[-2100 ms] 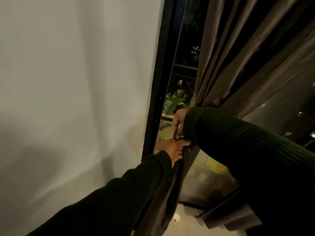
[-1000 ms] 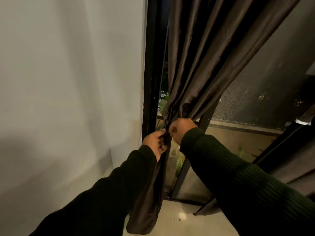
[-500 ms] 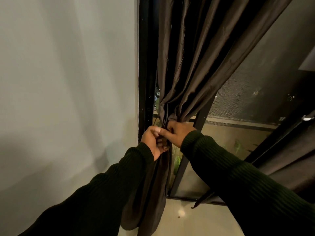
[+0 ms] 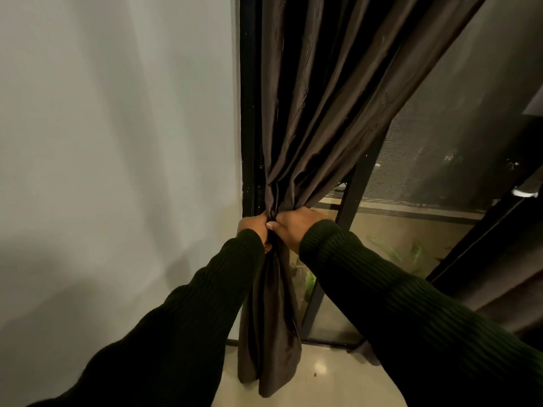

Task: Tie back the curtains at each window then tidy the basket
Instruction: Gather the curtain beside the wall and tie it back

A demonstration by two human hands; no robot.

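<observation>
A dark brown curtain [image 4: 323,107] hangs beside the black window frame [image 4: 249,113] and is gathered into a tight bunch at waist height. My left hand [image 4: 253,229] grips the bunch from the left and my right hand [image 4: 295,226] grips it from the right, knuckles nearly touching. Below my hands the gathered fabric [image 4: 269,333] hangs down to the floor. Any tie-back is hidden by my fingers. No basket is in view.
A plain white wall [image 4: 117,171] fills the left. Behind the curtain is window glass [image 4: 440,142] with a black mullion [image 4: 349,207] and green plants [image 4: 411,254] outside. A second curtain [image 4: 505,274] hangs at the right. The floor [image 4: 323,377] is pale tile.
The curtain has been pulled left against the frame and bunched tighter. My hands have drawn closer together around the gathered fabric, and the view has shifted slightly left.
</observation>
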